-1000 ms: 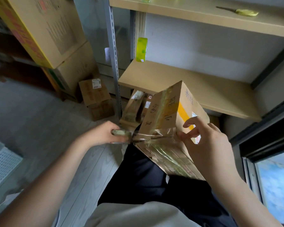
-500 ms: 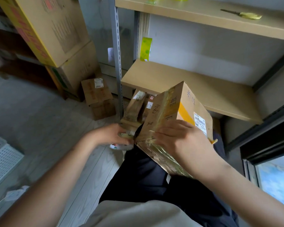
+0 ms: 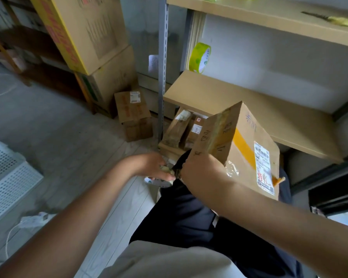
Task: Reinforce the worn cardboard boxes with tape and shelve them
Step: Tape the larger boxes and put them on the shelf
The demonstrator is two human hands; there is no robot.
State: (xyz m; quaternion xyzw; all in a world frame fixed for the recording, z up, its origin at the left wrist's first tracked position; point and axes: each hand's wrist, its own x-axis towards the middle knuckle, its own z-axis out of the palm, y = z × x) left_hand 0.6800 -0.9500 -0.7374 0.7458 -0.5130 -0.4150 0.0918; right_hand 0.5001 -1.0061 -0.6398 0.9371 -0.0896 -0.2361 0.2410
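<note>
Head view, lower centre: the right hand (image 3: 201, 173) lies pressed on the tilted cardboard box (image 3: 239, 145) propped on the lap, probably to smooth tape down. Just left, the left hand (image 3: 153, 167) pinches a tape roll (image 3: 166, 169), likely keeping the strip taut. Earlier, the right fingertips only touched the box's side. Beyond, a shelf (image 3: 249, 109) waits.
</note>
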